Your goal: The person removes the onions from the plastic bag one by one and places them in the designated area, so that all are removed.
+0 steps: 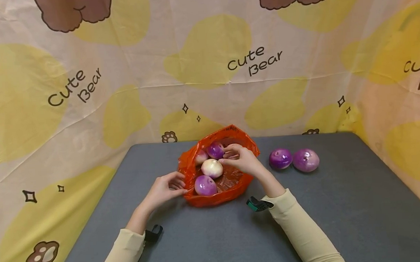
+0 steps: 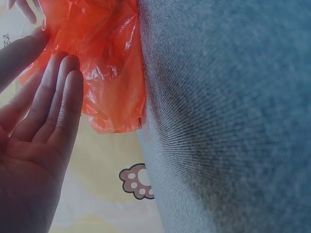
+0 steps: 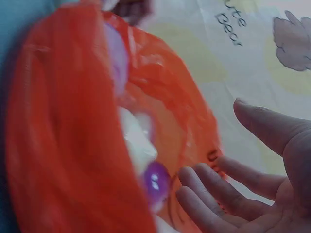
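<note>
An orange-red plastic bag (image 1: 231, 194) lies with its mouth open on the table. Inside it are a purple onion (image 1: 205, 185) at the front, a whitish onion (image 1: 212, 168) in the middle and two more purplish onions behind. My right hand (image 1: 243, 159) reaches over the bag's right side, fingers spread beside the rear purple onion (image 3: 156, 184) and holding nothing. At the bag's left rim is my left hand (image 1: 166, 187), its fingers loosely bent and its fingertips right against the plastic (image 2: 112, 73). Thumb and fingers of that hand stand apart.
Two purple onions, one darker (image 1: 280, 159) and one lighter (image 1: 306, 160), sit side by side to the right of the bag. The grey table (image 1: 215, 237) ends at a patterned cloth backdrop (image 1: 206, 68) just behind the bag.
</note>
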{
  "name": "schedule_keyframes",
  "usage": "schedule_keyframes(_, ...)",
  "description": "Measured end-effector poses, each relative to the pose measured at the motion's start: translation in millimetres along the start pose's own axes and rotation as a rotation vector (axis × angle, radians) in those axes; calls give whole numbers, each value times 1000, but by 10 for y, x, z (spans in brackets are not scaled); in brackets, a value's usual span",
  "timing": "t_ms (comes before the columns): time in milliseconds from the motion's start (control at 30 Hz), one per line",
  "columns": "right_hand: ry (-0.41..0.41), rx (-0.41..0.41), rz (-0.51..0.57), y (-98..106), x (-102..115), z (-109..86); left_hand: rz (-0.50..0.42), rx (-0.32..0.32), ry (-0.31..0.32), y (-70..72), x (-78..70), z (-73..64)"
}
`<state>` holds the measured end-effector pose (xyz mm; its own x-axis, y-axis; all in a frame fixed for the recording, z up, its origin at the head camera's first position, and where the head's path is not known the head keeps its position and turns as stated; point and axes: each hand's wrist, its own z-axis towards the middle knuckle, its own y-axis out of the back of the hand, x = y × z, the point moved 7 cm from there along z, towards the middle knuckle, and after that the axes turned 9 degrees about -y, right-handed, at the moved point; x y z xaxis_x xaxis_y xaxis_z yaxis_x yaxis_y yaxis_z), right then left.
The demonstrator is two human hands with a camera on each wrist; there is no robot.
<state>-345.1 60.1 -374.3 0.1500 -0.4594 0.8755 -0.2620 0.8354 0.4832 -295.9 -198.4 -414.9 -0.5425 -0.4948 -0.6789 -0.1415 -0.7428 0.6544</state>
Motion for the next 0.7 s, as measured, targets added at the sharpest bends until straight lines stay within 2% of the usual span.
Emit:
schedule_keyframes(233, 33, 51, 17, -229, -14, -25, 8, 13, 8, -2, 14, 10)
schedule_keyframes(400, 45, 39, -31, -398, -115, -25, 9, 13, 7, 2, 16, 3)
schedule_keyframes(700, 19, 67, -42, -559, -152, -98, 4, 3, -12, 5, 9, -14)
